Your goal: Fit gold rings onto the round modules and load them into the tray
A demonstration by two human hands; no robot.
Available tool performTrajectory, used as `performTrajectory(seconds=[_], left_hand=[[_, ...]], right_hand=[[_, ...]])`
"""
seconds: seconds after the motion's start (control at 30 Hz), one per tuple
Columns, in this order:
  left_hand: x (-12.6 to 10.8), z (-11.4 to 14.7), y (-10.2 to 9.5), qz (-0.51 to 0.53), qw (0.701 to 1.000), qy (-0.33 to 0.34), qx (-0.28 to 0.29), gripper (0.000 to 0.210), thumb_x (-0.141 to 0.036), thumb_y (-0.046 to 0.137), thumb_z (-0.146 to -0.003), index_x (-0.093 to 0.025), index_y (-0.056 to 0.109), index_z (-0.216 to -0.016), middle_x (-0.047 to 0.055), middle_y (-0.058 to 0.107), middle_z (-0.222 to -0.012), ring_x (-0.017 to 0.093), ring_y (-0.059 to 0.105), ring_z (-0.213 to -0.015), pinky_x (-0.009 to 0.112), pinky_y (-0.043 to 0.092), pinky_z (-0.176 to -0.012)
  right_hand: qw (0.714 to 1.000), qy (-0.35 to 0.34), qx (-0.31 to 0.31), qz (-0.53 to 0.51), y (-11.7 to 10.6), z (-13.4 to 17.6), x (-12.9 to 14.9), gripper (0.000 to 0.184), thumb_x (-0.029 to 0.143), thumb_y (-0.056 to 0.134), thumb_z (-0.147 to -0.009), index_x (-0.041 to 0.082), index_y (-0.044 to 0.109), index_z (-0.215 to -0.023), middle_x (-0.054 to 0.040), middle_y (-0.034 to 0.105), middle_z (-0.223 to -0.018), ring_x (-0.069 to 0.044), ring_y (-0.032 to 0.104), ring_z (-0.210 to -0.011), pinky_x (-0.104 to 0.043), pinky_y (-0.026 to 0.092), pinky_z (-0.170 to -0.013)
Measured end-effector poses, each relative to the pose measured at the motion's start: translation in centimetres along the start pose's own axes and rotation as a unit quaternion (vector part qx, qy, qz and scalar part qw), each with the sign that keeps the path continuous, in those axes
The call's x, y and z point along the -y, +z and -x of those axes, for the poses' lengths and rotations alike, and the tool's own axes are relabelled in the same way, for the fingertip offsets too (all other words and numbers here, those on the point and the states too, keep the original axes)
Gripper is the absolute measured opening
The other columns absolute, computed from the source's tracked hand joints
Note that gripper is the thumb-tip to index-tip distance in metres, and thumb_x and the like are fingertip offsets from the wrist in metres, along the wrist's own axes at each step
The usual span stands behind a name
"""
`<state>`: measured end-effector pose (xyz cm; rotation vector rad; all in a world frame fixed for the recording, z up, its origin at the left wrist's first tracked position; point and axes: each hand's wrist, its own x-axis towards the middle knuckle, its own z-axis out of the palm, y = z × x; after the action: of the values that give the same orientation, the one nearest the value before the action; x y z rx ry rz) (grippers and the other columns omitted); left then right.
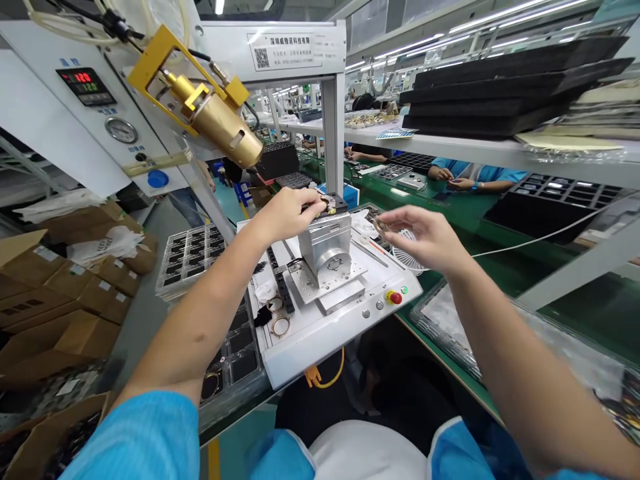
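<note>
My left hand [290, 215] reaches over the black fixture [341, 204] on top of a silver metal block [325, 247]. Its thumb and fingers close at the fixture's edge, beside a small gold-coloured part [327, 202]; what they grip is hidden. To the right of the block, my right hand [425, 237] is raised, pinching a small metal ring [381, 225] between thumb and fingers. Two gold-coloured rings [281, 326] lie on the white machine base [300, 347], left of the block. Above the left hand hangs a gold-coloured dispenser head [225, 127].
A red stop button [395, 298] sits on the base's front edge. Tweezers [369, 253] lie right of the block. Trays of dark parts [193, 257] stand at left, near cardboard boxes [70, 293]. Black foam sheets [500, 93] fill the shelf at right. Another person's hands [453, 179] work across the bench.
</note>
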<state>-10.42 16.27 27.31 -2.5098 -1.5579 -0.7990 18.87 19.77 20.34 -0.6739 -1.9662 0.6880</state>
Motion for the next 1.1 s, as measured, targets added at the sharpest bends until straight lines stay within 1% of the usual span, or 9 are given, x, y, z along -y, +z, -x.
performTrajectory(seconds=[0.13,0.3,0.4,0.5,0.67,0.77,0.87,0.97,1.1], left_hand=[[-0.1,1.5,0.4,-0.027,0.999,0.020,0.027,0.063,-0.061,0.070,-0.084,-0.015,0.065,-0.126,0.016,0.067,-0.136,0.036,0.061,-0.130,0.046,0.048,-0.108],[-0.5,2.5,-0.1,-0.002,0.998,0.010,0.056,0.074,-0.066,0.064,-0.089,-0.015,0.055,-0.142,0.019,0.048,-0.159,0.036,0.042,-0.150,0.054,0.034,-0.123],[-1.7,5.1,-0.3,0.007,0.999,0.037,0.001,0.071,-0.059,0.064,-0.092,-0.016,0.050,-0.147,0.019,0.042,-0.164,0.034,0.035,-0.155,0.055,0.029,-0.126],[-3.2,9.6,0.9,0.050,0.994,0.081,-0.052,0.058,-0.047,0.072,-0.091,-0.022,0.058,-0.140,0.015,0.054,-0.155,0.030,0.049,-0.146,0.052,0.037,-0.124],[-6.0,17.7,7.3,0.241,0.970,-0.021,0.002,0.044,-0.032,0.080,-0.085,-0.027,0.071,-0.127,0.012,0.069,-0.138,0.031,0.064,-0.130,0.051,0.050,-0.114],[-8.4,20.7,12.7,0.388,0.898,-0.204,0.028,0.034,-0.032,0.080,-0.085,-0.029,0.076,-0.118,0.011,0.076,-0.126,0.032,0.069,-0.123,0.049,0.051,-0.112],[-11.1,22.5,17.5,0.557,0.765,-0.322,0.042,0.038,-0.038,0.079,-0.086,-0.025,0.075,-0.121,0.013,0.077,-0.123,0.032,0.072,-0.119,0.050,0.053,-0.110],[-12.9,23.5,20.8,0.665,0.653,-0.361,0.026,0.051,-0.043,0.084,-0.081,-0.025,0.071,-0.126,0.015,0.076,-0.125,0.032,0.074,-0.115,0.051,0.054,-0.107],[-13.7,23.8,23.3,0.732,0.575,-0.367,0.013,0.056,-0.046,0.094,-0.067,-0.027,0.076,-0.116,0.012,0.079,-0.114,0.033,0.075,-0.111,0.049,0.057,-0.104]], right_hand=[[0.984,0.177,0.016,-0.014,-1.2,7.1,-4.1,0.049,0.052,0.079,-0.080,0.018,0.068,-0.114,-0.0133,0.075,-0.109,-0.029,0.072,-0.095,-0.046,0.061,-0.087],[0.930,0.353,0.060,0.079,0.8,13.9,-8.4,0.067,0.035,0.070,-0.085,0.013,0.051,-0.145,-0.0101,0.074,-0.096,-0.025,0.070,-0.081,-0.038,0.057,-0.076],[0.916,0.354,0.136,0.127,3.0,16.5,-9.4,0.080,0.026,0.064,-0.087,0.013,0.033,-0.160,-0.0064,0.072,-0.093,-0.024,0.069,-0.083,-0.037,0.053,-0.081],[0.911,0.336,0.162,0.178,4.9,18.0,-10.0,0.086,0.024,0.061,-0.088,0.014,0.022,-0.164,-0.0063,0.072,-0.094,-0.026,0.068,-0.083,-0.038,0.050,-0.081],[0.925,0.319,0.113,0.176,5.3,18.3,-11.1,0.086,0.024,0.063,-0.087,0.014,0.022,-0.162,-0.0076,0.072,-0.098,-0.025,0.067,-0.082,-0.037,0.049,-0.078],[0.937,0.311,0.094,0.126,4.4,18.1,-10.8,0.076,0.028,0.067,-0.087,0.016,0.035,-0.155,-0.0043,0.071,-0.089,-0.023,0.066,-0.075,-0.037,0.051,-0.074],[0.953,0.292,0.076,0.015,4.6,19.1,-8.8,0.069,0.037,0.080,-0.081,0.020,0.052,-0.141,-0.0040,0.074,-0.091,-0.021,0.068,-0.076,-0.037,0.055,-0.074],[0.959,0.234,0.070,-0.142,6.9,21.3,-6.1,0.081,0.048,0.094,-0.069,0.022,0.057,-0.136,-0.0057,0.077,-0.100,-0.022,0.071,-0.082,-0.036,0.057,-0.076],[0.974,0.149,0.026,-0.166,10.8,23.7,-3.9,0.080,0.056,0.097,-0.061,0.023,0.065,-0.127,-0.0066,0.078,-0.098,-0.024,0.070,-0.092,-0.036,0.057,-0.081]])
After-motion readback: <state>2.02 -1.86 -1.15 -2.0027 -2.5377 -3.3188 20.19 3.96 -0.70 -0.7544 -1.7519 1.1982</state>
